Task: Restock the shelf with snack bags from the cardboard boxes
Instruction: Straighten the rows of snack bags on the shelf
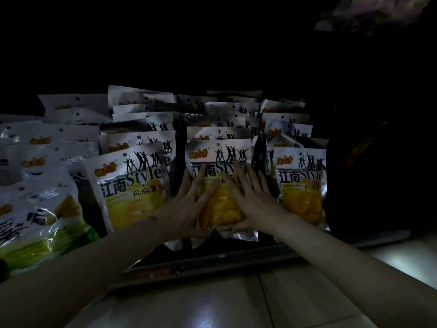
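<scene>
Silver and yellow snack bags stand upright in rows on a low, dark shelf (212,261). Both my hands lie flat on the front bag of the middle row (221,207). My left hand (189,204) presses its left half with the fingers spread and straight. On the right half rests my right hand (250,197), fingers straight too, its thumb under the bag's bottom edge. More bags of the same kind front the left row (132,185) and the right row (301,183).
Green and yellow bags of another kind (40,214) fill the shelf's far left. The shelf's right end and everything above the bags are dark. A pale tiled floor (236,304) lies below the shelf edge. Something pale and blurred (373,13) shows at the top right.
</scene>
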